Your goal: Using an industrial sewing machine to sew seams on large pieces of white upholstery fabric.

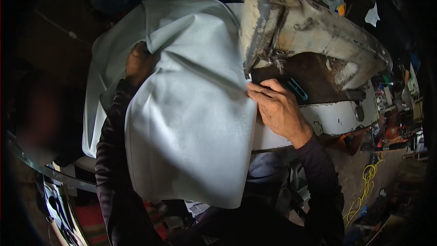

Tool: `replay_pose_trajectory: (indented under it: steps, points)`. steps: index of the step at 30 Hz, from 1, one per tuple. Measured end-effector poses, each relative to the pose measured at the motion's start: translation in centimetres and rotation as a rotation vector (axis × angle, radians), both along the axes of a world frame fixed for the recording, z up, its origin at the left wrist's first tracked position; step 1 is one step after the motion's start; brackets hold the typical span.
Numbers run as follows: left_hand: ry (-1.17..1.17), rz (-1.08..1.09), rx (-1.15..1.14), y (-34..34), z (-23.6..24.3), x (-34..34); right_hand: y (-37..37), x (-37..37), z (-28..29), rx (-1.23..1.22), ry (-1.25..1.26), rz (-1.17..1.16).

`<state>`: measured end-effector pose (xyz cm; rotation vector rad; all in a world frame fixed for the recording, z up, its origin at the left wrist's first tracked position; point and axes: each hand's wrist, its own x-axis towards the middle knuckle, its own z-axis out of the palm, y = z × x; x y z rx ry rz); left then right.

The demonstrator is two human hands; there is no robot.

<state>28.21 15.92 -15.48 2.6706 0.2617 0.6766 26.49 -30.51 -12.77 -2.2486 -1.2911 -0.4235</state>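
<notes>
A large grey sheet [195, 123], smooth like vinyl or coated cloth, drapes over the work surface and hangs toward my lap. Its right edge runs up to the needle area of a worn, cream-coloured sewing machine [318, 27]. My left hand [139, 64] is closed on a fold at the sheet's left side, its fingertips partly hidden by the material. At the right edge, just below the machine's presser area, my right hand [283, 111] has its fingertips on the sheet, with the thumb mostly hidden. The needle itself cannot be made out.
Behind my right hand, a teal-edged tool [297, 89] lies on the machine bed. The white tabletop [327, 116] has a chipped edge. A yellow cord [366, 182] is coiled on the floor at right, near assorted clutter. A curved metal rim [50, 171] stands at lower left.
</notes>
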Motion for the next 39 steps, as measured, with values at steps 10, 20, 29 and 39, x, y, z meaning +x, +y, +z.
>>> replay_pose_trajectory:
  steps: [10, 20, 29, 39]
  points:
    - [0.202, 0.021, 0.145, -0.8, 4.0, -1.3, 0.3, 0.6, 0.2, -0.007, -0.024, 0.045]
    - [0.242, -0.667, 0.393, -27.2, 12.2, -31.3, -5.1, -17.4, -3.6, 0.451, 0.199, -0.162]
    - [-0.118, -0.73, 0.529, -27.9, 8.3, -27.3, 0.1, -22.6, -7.4, 0.543, 0.315, -0.17]
    - [0.139, -0.733, 0.35, -26.7, 16.0, -25.9, 0.4, -23.2, -5.4, 0.599, 0.28, -0.161]
